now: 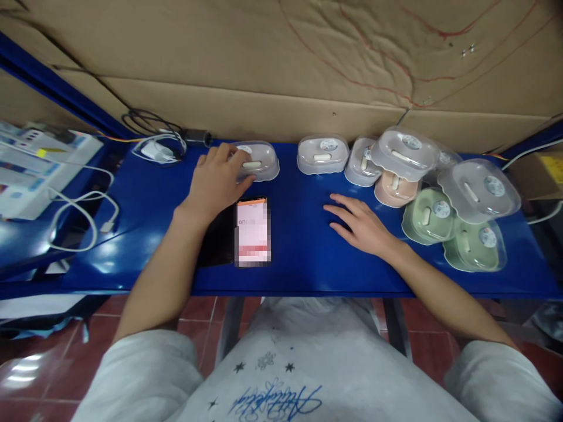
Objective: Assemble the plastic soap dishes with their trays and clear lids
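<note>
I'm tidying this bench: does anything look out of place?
Yes: at right, a clear, rounded plastic container seems perched crookedly on two green, clear-topped plastic containers, rather than flat. At left, a white cable lies in untidy loops. No spill or damage shows.

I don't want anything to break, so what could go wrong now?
The left hand is on a box, and the phone lies just below, near the front edge of the table. Moving that arm might nudge the phone.

On the right, a grey box seems perched on green boxes. The right arm is close by, so a bump could make the grey one slide off.
</note>
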### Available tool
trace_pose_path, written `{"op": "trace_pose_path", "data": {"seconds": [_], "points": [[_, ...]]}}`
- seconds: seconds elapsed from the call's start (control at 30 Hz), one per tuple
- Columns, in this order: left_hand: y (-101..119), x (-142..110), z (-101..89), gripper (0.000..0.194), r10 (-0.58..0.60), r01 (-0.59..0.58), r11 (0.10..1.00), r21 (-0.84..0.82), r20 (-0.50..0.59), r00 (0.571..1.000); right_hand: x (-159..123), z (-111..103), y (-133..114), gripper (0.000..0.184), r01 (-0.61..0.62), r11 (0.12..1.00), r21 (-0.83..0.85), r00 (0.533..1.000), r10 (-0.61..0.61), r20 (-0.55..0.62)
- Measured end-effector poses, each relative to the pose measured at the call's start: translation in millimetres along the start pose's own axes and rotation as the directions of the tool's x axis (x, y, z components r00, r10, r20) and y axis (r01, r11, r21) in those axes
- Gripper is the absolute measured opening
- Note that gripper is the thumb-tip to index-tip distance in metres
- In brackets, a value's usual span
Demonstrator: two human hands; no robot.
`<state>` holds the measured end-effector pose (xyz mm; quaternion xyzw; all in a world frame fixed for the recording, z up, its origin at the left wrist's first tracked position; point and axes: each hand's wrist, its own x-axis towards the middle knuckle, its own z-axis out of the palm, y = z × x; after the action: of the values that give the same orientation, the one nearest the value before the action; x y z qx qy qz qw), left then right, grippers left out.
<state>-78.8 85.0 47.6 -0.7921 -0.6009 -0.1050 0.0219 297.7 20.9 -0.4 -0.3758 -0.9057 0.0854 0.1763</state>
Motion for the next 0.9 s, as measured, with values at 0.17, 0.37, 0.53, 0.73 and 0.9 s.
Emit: {"op": "trace_pose_path", "data": {"seconds": [0.17,0.37,0.53,0.73,0.9], "points": [[-13,4,5.5,0.043,0.122,-0.123,0.992,-0.036,-0.019,0.992,30,-23,8,0.046,-0.016,0.998,-0.053,1.000,0.015,-0.026],[-27,8,22.0,0.045,0.196,-0.207,0.972,-0.114,-0.100,0.976,105,-41,39,0.071,-0.095,0.982,-0.163,0.991,0.109,0.080],[-37,13,26.1,0.042,0.230,-0.250,0.945,-0.212,-0.114,0.967,147,-38,55,0.086,-0.188,0.960,-0.208,0.959,0.225,0.172],[-41,15,29.8,0.046,0.250,-0.282,0.920,-0.272,-0.144,0.957,145,-55,55,0.071,-0.164,0.985,-0.055,0.958,0.173,0.231],[-36,16,34.9,0.049,0.204,-0.246,0.943,-0.224,-0.192,0.960,144,-61,61,0.047,-0.162,0.979,0.120,0.972,0.138,0.190]]}}
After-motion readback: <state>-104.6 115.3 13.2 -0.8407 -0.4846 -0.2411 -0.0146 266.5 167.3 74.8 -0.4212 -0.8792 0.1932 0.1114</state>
